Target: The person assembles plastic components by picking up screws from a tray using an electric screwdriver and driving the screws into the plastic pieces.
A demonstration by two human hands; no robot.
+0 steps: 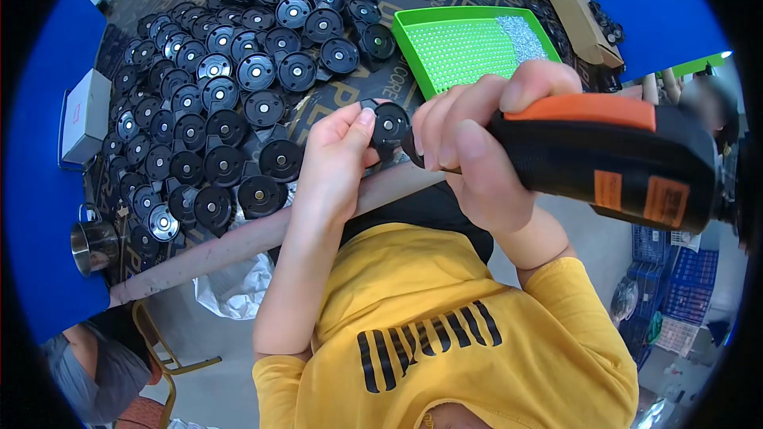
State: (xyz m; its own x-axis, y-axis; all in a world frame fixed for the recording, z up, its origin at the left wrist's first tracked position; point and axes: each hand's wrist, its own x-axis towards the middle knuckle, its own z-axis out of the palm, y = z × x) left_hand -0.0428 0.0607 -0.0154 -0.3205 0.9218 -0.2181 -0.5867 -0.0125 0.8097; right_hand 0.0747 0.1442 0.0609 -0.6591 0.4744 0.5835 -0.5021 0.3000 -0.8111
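Note:
My left hand (338,151) pinches a round black plastic part (391,123) between thumb and fingers near the table's front edge. The part has a pale metal centre. My right hand (485,143) is wrapped round the front end of a black electric screwdriver (612,163) with an orange lever. Its body lies almost level, and the nose points left at the held part. Fingers hide the tip, so I cannot tell whether it touches the part. Many similar black round parts (223,166) are spread over the table to the left of my left hand.
Behind my hands, a green tray (445,52) holds small silvery pieces (520,38) at its right end. A cardboard box (584,24) stands farther right. A metal cup (94,246) and white box (86,117) are at the left. Another person's sleeve (87,381) shows lower left.

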